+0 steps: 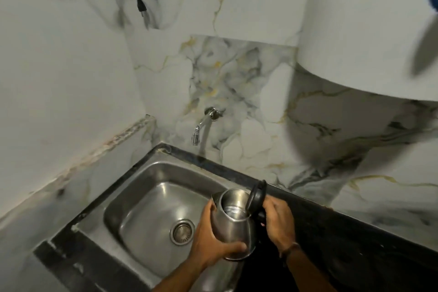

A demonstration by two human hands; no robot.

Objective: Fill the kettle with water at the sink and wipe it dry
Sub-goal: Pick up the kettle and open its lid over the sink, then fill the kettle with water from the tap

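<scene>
Kettle (233, 220) upright, lid (257, 194) flipped open, held over sink (132, 199) right edge. Left hand (211, 242) cups body and base; right hand (276, 219) wraps handle. Tap (201, 128) up-left of both hands, well apart; left hand nearer.

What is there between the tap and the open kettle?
In the head view, nothing stands between the tap and the kettle: only the sink, its back rim and bare basin.

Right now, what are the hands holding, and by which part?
Both hold the steel kettle: the left hand cups its body and base, the right hand grips the black handle.
</scene>
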